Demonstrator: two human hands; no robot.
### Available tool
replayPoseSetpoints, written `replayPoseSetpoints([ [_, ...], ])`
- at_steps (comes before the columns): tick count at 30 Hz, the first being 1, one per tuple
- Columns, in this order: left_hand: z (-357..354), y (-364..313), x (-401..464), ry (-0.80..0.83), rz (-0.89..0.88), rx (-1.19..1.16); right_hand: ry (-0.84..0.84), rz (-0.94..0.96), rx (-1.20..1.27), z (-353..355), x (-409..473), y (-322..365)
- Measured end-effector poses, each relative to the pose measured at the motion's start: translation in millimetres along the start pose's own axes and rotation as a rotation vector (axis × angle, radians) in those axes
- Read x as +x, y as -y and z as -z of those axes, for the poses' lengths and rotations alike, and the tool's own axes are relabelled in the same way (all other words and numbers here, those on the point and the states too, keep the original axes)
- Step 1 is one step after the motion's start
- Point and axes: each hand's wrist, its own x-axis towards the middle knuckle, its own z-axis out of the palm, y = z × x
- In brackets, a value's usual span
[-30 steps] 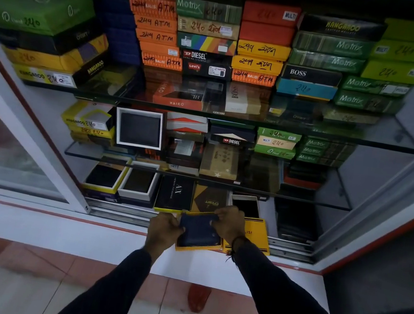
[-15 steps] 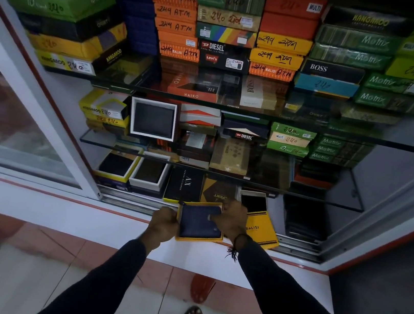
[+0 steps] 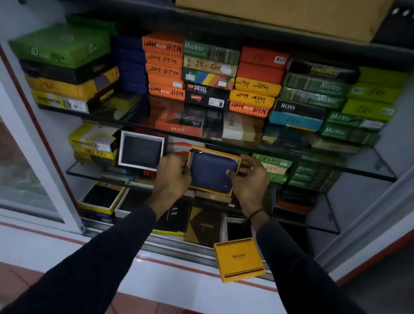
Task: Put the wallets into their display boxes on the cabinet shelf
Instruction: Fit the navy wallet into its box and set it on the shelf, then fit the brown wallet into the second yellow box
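Both hands are holding a yellow box (image 3: 214,152) with a blue wallet (image 3: 211,172) lying in it, in front of the middle glass shelf (image 3: 324,225). The left hand (image 3: 172,176) is gripping its left edge and the right hand (image 3: 249,183) is gripping its right edge, fingers closed on it. A yellow lid (image 3: 239,259) reading "BALISI" is lying at the cabinet's bottom edge, and boxes above are showing "DIESEL" (image 3: 206,90), "BOSS" (image 3: 299,108) and "Matrix" (image 3: 211,51).

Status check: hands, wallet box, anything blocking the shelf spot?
Left hand and right hand grip the yellow box, blue wallet inside. Held upright at middle shelf beside white-framed box. Loose lid below.
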Motion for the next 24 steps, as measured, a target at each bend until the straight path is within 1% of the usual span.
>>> replayPoseSetpoints([
  [3,-21.8,1.7,27.5,-0.011,0.051,0.013,0.04,-0.154,0.052,-13.3,30.4,-4.8],
  [6,-36.7,14.0,44.6,-0.037,0.104,0.012,0.187,-0.181,0.044,-23.2,47.5,-16.1],
  [8,-42.7,19.7,49.7,-0.018,0.131,0.003,0.165,-0.166,-0.001,-28.5,50.7,-19.5],
  [10,-47.1,24.1,51.0,0.002,0.149,-0.025,0.149,-0.176,0.029,-31.8,51.7,-23.3],
  [13,-51.2,28.8,36.5,-0.06,0.149,-0.067,0.143,-0.197,0.084,-15.5,44.1,-29.6],
  [15,-55.0,29.7,13.3,-0.161,0.064,-0.095,0.089,-0.118,0.007,2.5,32.2,-41.6],
  [17,-58.5,28.1,-17.5,-0.263,-0.057,-0.11,-0.045,-0.032,-0.01,19.9,13.6,-55.9],
  [19,-68.3,28.6,-47.8,-0.312,-0.144,-0.09,-0.147,0.062,-0.038,34.9,-4.7,-75.3],
  [21,-84.2,33.1,-77.1,-0.274,-0.22,-0.077,-0.186,0.121,-0.111,50.4,-21.6,-95.2],
  [22,-92.3,35.9,-91.5,-0.21,-0.276,-0.093,-0.195,0.146,-0.144,57.5,-29.3,-103.6],
  [24,-111.1,40.2,-116.0,-0.028,-0.406,-0.112,-0.189,0.161,-0.196,69.2,-44.3,-121.2],
])
